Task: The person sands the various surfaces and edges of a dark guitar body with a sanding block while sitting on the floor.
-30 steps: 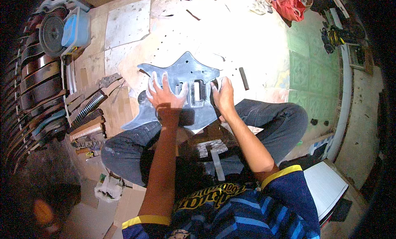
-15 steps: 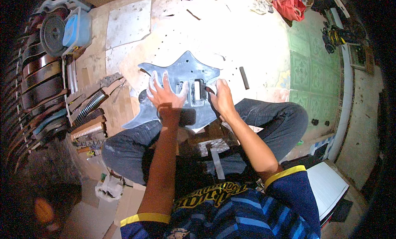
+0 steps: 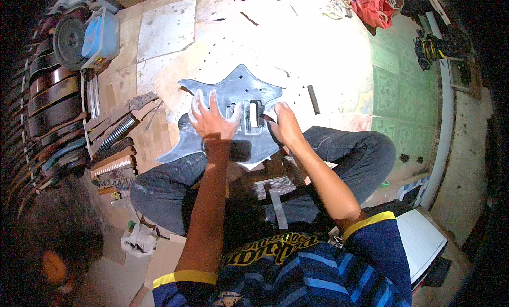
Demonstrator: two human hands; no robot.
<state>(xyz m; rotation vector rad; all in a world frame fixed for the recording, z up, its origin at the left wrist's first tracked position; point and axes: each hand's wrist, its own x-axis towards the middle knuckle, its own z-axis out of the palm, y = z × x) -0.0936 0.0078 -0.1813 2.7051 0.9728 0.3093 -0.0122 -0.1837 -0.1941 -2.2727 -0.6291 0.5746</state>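
Note:
A grey-blue electric guitar body [image 3: 242,90], streaked with pale dust, lies across my lap and the floor in front of me. It has pointed horns, several small holes and cut-out pickup cavities. My left hand [image 3: 216,119] rests on its left part with fingers spread, pressing its face. At the right edge, beside the neck-side cutaway, my right hand [image 3: 285,124] is closed, thumb and fingers pinched round a small dark piece [image 3: 269,116] that looks like folded sandpaper. Most of that piece is hidden by the fingers.
A dark narrow bar [image 3: 314,99] lies on the brightly lit floor to the right. At the left are a row of guitar bodies [image 3: 50,103], a blue-lidded plastic box [image 3: 101,37] and several files [image 3: 114,135]. A red bag [image 3: 373,11] sits at the far right.
My right hand has shifted very slightly along the body's right edge. The left hand stays spread in the same spot, and the guitar body has hardly moved.

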